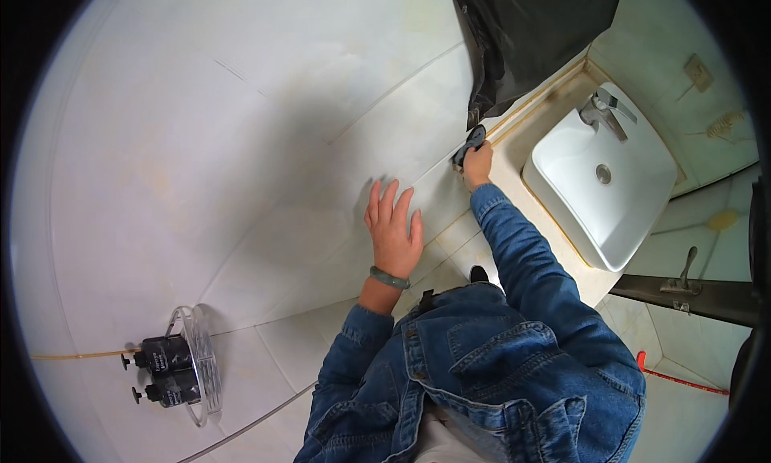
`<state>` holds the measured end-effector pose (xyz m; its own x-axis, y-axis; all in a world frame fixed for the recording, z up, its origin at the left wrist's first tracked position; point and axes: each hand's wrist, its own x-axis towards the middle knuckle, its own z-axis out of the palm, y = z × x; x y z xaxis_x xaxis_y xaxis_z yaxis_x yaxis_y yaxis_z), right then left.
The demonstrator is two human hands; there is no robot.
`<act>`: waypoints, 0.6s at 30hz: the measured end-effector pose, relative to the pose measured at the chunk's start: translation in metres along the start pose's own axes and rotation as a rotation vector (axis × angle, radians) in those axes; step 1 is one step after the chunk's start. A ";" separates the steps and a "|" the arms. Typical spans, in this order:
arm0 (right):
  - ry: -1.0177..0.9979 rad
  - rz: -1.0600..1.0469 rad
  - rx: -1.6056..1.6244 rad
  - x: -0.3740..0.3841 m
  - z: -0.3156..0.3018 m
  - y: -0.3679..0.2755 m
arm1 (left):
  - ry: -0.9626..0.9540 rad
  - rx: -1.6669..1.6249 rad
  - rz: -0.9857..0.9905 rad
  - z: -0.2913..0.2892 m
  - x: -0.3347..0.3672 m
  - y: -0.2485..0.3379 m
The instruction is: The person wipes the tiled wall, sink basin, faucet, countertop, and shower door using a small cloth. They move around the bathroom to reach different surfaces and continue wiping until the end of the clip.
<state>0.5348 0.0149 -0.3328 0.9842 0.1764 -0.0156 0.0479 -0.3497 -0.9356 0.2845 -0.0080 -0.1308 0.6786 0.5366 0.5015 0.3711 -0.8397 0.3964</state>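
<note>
My left hand (393, 226) lies flat with spread fingers on the white tiled wall (241, 142), a green bangle on its wrist. Reaching further along the wall, my right hand (477, 164) is closed on a dark grey cloth (470, 144), pressing it against the tile near the counter edge. Both arms wear blue denim sleeves.
A white rectangular basin (610, 182) with a chrome tap (604, 111) sits on a beige counter at the right. A black plastic sheet (530, 29) hangs above. A wire rack (197, 367) with two dark bottles is fixed to the wall at lower left. A door handle (685, 278) is at right.
</note>
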 end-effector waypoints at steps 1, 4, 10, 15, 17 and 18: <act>0.004 0.038 -0.070 0.012 0.000 0.001 | 0.004 0.001 0.000 0.001 0.000 -0.001; -0.026 0.121 -0.133 0.027 0.000 0.004 | 0.004 0.006 -0.016 0.002 -0.004 -0.003; -0.036 0.203 0.165 -0.033 0.032 0.004 | 0.023 0.005 -0.047 -0.005 -0.012 -0.010; -0.075 0.135 0.304 -0.097 0.043 -0.022 | 0.040 -0.001 -0.070 -0.017 -0.019 -0.014; -0.159 0.123 0.275 -0.110 0.028 -0.044 | 0.056 -0.003 -0.080 -0.023 -0.023 -0.016; -0.186 0.076 0.332 -0.112 0.017 -0.058 | 0.072 0.002 -0.090 -0.026 -0.025 -0.017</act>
<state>0.4184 0.0312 -0.2823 0.9335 0.3364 -0.1243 -0.1117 -0.0565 -0.9921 0.2448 -0.0050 -0.1301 0.5953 0.6142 0.5181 0.4294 -0.7882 0.4409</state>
